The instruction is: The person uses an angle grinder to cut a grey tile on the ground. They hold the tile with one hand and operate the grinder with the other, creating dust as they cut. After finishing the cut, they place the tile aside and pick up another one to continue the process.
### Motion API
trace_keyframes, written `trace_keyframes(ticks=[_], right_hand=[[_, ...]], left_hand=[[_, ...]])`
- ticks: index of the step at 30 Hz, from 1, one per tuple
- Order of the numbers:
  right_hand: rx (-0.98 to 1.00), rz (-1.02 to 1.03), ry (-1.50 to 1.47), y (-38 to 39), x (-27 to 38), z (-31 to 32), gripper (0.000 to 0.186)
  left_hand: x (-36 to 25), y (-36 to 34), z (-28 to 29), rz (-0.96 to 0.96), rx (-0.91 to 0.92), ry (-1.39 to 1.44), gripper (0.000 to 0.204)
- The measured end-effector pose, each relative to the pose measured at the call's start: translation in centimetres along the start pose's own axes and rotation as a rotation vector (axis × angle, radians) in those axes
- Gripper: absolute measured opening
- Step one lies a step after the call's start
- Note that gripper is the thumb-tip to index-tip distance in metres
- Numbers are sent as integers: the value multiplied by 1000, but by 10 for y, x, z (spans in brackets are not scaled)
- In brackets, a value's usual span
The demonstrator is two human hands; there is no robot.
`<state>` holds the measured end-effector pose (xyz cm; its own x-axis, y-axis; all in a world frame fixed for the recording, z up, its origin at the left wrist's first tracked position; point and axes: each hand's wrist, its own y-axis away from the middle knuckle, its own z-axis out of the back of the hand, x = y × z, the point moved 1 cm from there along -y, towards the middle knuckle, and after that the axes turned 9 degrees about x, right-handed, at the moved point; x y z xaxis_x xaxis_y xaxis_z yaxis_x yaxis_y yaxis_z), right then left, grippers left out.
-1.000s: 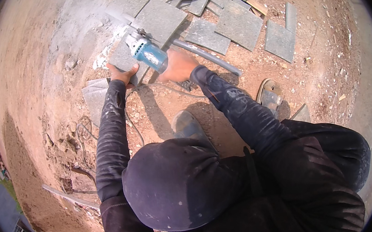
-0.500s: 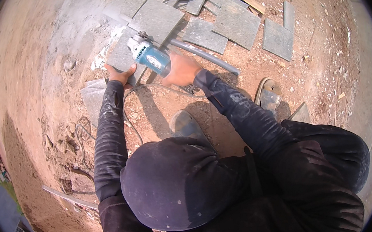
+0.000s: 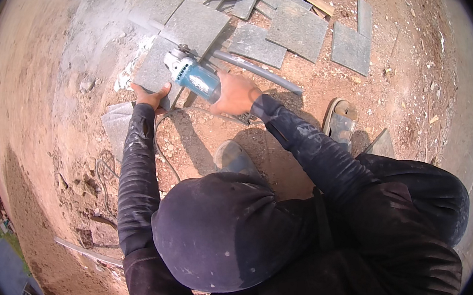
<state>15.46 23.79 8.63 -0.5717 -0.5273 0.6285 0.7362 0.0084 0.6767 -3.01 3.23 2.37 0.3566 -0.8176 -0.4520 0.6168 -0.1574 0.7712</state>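
Observation:
My right hand (image 3: 235,93) is wrapped around the rear of a teal and silver angle grinder (image 3: 197,79). The grinder's head lies over the right side of a grey stone slab (image 3: 150,70); its disc is mostly hidden. At the slab's near corner, my left hand (image 3: 150,96) grips the edge, thumb on top. Pale dust (image 3: 140,22) drifts beyond the slab to the far left. A second slab (image 3: 197,25) lies against the far side of the first. From under my right hand a dark cord (image 3: 159,150) loops over the ground toward me.
A grey pipe (image 3: 260,71) lies right of the grinder. More stone slabs (image 3: 299,28) are scattered and stacked at the far right, with a wood strip (image 3: 320,5) among them. Cut pieces (image 3: 116,125) lie beside my left forearm. My sandalled foot (image 3: 340,119) rests on gravelly soil.
The grinder and my right hand have shifted slightly toward me and to the right along the slab. My left hand keeps its grip on the corner.

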Motion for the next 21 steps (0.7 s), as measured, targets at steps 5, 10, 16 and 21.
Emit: trace_keyframes(ticks=[5, 10, 16, 21], right_hand=[[-2, 4, 1, 2, -3, -3, 85], [5, 9, -19, 5, -7, -3, 80], [-31, 55, -21, 4, -17, -9, 86], [-69, 72, -8, -1, -26, -16, 89]], left_hand=[[-1, 3, 0, -33, -27, -21, 142], [0, 1, 0, -36, -27, -17, 143], [0, 1, -1, -26, 7, 20, 143], [-8, 10, -2, -1, -12, 37, 143]])
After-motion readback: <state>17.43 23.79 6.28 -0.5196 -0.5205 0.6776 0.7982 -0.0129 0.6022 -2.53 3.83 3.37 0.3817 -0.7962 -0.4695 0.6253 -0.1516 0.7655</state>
